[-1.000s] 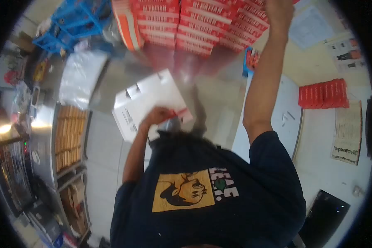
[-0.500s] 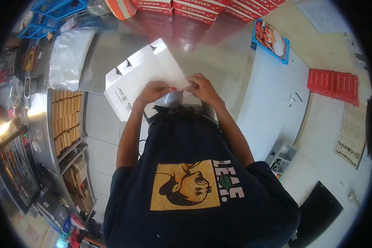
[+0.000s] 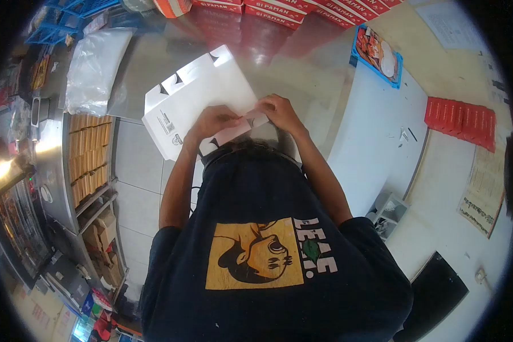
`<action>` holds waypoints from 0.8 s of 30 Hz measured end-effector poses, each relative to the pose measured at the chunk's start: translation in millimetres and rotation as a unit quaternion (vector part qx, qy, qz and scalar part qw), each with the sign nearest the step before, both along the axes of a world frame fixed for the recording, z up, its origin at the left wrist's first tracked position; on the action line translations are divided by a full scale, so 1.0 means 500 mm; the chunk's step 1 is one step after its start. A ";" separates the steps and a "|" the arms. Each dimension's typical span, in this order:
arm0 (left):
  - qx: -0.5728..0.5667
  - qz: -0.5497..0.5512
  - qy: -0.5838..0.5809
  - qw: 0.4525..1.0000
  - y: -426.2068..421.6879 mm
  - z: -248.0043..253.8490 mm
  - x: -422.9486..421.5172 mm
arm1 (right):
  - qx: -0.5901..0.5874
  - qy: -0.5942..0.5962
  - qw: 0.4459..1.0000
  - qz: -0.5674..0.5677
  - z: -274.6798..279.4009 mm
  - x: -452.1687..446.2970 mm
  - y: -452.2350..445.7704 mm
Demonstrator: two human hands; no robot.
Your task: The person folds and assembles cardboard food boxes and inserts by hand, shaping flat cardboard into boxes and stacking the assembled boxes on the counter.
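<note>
A white cardboard box blank (image 3: 205,85) with notched edge flaps and small black print lies tilted on the steel counter, close to my body. My left hand (image 3: 215,121) is closed on its near edge, the fingertips pinching the flap there. At the near right corner, my right hand (image 3: 279,111) pinches the same cardboard between thumb and fingers. The near flap, with its dark notches, shows between and below my hands. Part of the blank is covered by my left hand and forearm.
Stacked red "SI PAMAN" boxes (image 3: 276,12) stand at the back of the steel counter (image 3: 302,62). Clear plastic bags (image 3: 97,71) lie at left, above shelves of folded brown cardboard (image 3: 90,151). A blue-edged tray (image 3: 377,56) and red packets (image 3: 460,121) are at right.
The near flap has come up into view between my hands, where a red tip and a shiny grey patch showed before. My left hand has shifted slightly along the edge.
</note>
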State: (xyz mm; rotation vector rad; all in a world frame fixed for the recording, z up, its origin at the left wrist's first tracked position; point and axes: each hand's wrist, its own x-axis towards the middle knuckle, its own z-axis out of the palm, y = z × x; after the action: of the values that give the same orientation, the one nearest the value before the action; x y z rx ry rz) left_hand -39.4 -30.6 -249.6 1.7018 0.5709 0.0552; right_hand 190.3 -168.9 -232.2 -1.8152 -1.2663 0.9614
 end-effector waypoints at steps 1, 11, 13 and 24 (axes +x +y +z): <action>-0.003 0.003 -0.004 1.000 0.000 -0.003 0.000 | -0.001 0.000 1.000 0.000 0.004 0.000 0.000; 0.169 0.016 0.030 0.985 0.004 0.016 0.008 | -0.016 0.039 0.998 0.055 0.001 0.005 -0.008; 0.188 0.022 0.051 0.981 0.005 0.001 0.010 | -0.006 0.035 0.996 0.085 -0.004 0.006 -0.008; 0.325 0.055 0.073 0.941 -0.049 0.029 0.059 | -0.054 0.086 0.984 -0.143 -0.006 -0.057 -0.003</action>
State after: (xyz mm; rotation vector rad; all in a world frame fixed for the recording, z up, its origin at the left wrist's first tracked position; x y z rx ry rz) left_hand -10.1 -55.3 -235.1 2.3277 0.8187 0.2185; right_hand 161.8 -170.2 -235.2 -1.8894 -0.8347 1.0142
